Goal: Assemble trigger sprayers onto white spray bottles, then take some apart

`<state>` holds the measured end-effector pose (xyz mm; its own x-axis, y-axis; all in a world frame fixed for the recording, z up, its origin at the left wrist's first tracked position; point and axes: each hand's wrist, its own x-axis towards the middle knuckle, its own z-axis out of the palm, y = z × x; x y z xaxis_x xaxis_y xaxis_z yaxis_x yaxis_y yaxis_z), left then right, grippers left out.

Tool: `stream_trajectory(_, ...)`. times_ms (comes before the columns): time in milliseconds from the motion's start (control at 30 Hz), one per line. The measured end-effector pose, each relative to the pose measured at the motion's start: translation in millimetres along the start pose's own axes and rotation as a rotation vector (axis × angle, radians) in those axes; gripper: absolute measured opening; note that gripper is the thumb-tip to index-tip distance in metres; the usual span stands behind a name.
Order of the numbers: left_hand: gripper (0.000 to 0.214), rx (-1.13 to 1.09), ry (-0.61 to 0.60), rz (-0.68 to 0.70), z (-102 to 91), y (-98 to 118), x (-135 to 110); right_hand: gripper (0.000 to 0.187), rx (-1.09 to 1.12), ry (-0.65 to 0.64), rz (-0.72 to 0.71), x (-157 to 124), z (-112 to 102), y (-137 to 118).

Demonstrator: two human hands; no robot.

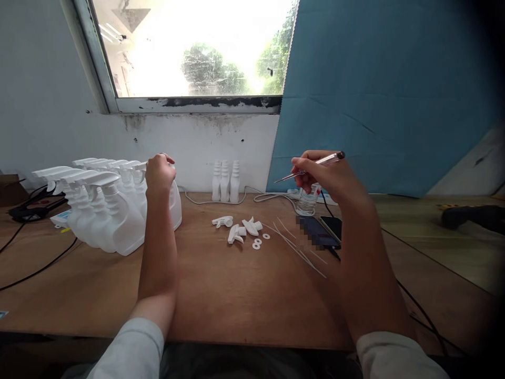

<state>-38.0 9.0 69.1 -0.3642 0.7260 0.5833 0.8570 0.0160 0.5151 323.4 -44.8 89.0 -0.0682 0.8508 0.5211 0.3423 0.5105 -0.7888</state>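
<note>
My left hand [159, 172] is closed round the top of a white spray bottle [175, 202] at the right end of a group of white spray bottles [104, 205]. My right hand [329, 176] is raised above the table and pinches a thin screwdriver [315, 163] with a clear handle, tip pointing left. Loose white trigger heads [239, 229], small white rings [258, 242] and thin dip tubes [295, 242] lie on the wooden table [236, 295] between my arms.
Three white pump cores [224, 181] stand by the wall. A small clear bottle [307, 202] and two phones [323, 231] lie under my right hand. Cables run along the left and right of the table. A blue board [386, 95] leans at the back right.
</note>
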Motion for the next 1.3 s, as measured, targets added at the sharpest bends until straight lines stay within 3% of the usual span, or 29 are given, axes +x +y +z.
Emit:
stream_trajectory(100, 0.031, -0.097, 0.012, -0.039, -3.7, 4, -2, 0.045, 0.049, -0.015, 0.046, -1, 1, -3)
stream_trajectory(167, 0.032, -0.181, 0.008, 0.013, -6.7, 11, -5, 0.061, 0.051, -0.038, 0.080, -2, 3, -5)
stream_trajectory(233, 0.030, -0.287, 0.006, 0.087, -10.3, 22, -10, 0.065, 0.039, -0.048, 0.070, -4, 6, -6)
stream_trajectory(467, 0.018, -0.723, -0.052, 0.490, -13.8, 72, -41, 0.038, -0.042, -0.099, -0.171, -6, 21, -4)
stream_trajectory(667, 0.013, -0.912, -0.217, 0.697, -7.1, 110, -80, 0.037, -0.084, -0.188, -0.302, -8, 42, -1)
stream_trajectory(767, 0.009, -0.919, -0.198, 0.747, -4.4, 118, -90, 0.032, 0.020, -0.151, -0.252, -12, 44, -4)
stream_trajectory(867, 0.031, -0.865, -0.139, 0.707, 0.2, 118, -88, 0.029, 0.154, -0.047, -0.250, -11, 41, -4)
stream_trajectory(933, 0.052, -0.788, -0.220, 0.675, 4.5, 115, -83, 0.029, 0.276, 0.085, -0.272, -8, 39, -2)
stream_trajectory(1033, 0.076, -0.647, -0.473, 0.646, 9.8, 109, -75, 0.029, 0.492, 0.283, -0.277, 0, 38, 1)
stream_trajectory(1133, 0.071, -0.548, -0.698, 0.652, 9.2, 105, -70, 0.030, 0.601, 0.406, -0.271, 6, 37, 2)
stream_trajectory(1200, 0.061, -0.505, -0.774, 0.671, 5.3, 104, -68, 0.028, 0.605, 0.419, -0.278, 8, 35, 3)
stream_trajectory(1300, 0.057, -0.463, -0.737, 0.680, -2.1, 101, -66, 0.024, 0.589, 0.338, -0.310, 9, 32, 5)
